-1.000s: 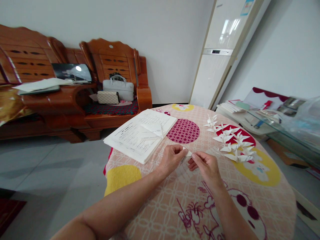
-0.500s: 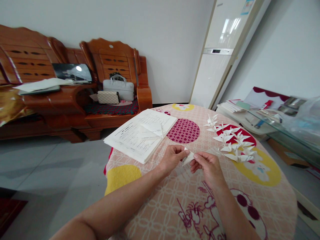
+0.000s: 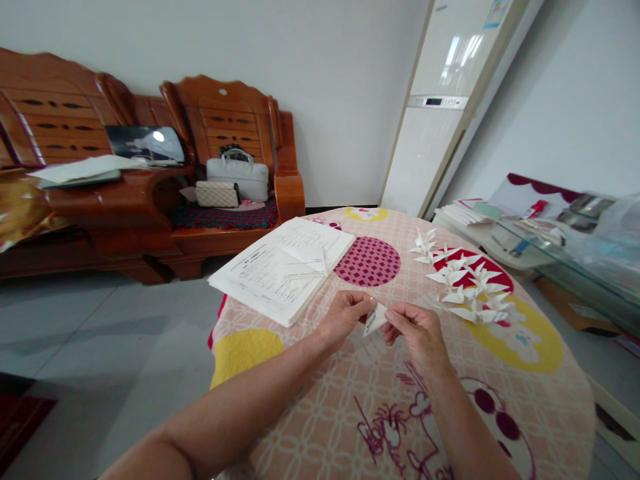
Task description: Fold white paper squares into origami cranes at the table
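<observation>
Between my two hands is a small piece of folded paper (image 3: 375, 321), white with some dark print, its pointed end hanging downward. My left hand (image 3: 347, 315) pinches its left side between thumb and fingers. On the opposite side, the thumb and index finger of my right hand (image 3: 415, 331) grip the paper's edge. Right of my hands, several white paper cranes (image 3: 465, 277) stand in a cluster on the tablecloth. A stack of printed paper sheets (image 3: 265, 273) lies to the left, with a loose folded paper piece (image 3: 306, 257) on top.
The round table (image 3: 310, 413) has a pink patterned cloth. Behind it stand a wooden chair (image 3: 227, 110) holding a grey handbag (image 3: 237, 177) and a tall white air conditioner (image 3: 423, 147). A glass shelf (image 3: 555, 260) with a plastic bag and clutter is close on the right.
The folded paper has turned slightly between my fingers, so more of its printed face and its downward point show. Both hands stay in nearly the same place.
</observation>
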Motion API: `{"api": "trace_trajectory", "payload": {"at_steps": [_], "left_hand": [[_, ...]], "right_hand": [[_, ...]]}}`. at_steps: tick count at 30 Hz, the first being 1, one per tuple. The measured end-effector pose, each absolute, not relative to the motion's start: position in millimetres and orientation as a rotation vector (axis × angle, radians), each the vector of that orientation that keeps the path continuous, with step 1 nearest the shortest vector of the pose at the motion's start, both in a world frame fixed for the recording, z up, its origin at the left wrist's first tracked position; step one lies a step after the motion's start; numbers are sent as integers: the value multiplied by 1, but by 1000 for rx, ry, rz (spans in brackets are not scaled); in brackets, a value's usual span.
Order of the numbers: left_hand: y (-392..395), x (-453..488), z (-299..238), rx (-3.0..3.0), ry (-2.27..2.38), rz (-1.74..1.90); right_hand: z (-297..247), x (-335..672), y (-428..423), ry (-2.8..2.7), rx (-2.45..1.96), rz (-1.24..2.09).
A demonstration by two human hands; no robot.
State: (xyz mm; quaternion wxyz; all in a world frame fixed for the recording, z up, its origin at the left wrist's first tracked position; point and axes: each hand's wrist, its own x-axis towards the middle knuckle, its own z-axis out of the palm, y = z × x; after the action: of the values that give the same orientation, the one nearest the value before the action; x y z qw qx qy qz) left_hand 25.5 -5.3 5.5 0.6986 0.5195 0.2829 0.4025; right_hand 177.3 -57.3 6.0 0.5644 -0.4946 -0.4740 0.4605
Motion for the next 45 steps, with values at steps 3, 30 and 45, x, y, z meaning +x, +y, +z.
{"api": "trace_trajectory", "payload": {"at_steps": [3, 30, 45], "left_hand": [[-5, 24, 7, 1138, 678, 865], [1, 17, 8, 1088, 736, 653], [1, 17, 7, 1125, 736, 602]], "right_hand": [[8, 178, -58, -1144, -1188, 1096], [4, 185, -58, -1134, -1173, 1278], [3, 183, -56, -1137, -1332, 1205]]}}
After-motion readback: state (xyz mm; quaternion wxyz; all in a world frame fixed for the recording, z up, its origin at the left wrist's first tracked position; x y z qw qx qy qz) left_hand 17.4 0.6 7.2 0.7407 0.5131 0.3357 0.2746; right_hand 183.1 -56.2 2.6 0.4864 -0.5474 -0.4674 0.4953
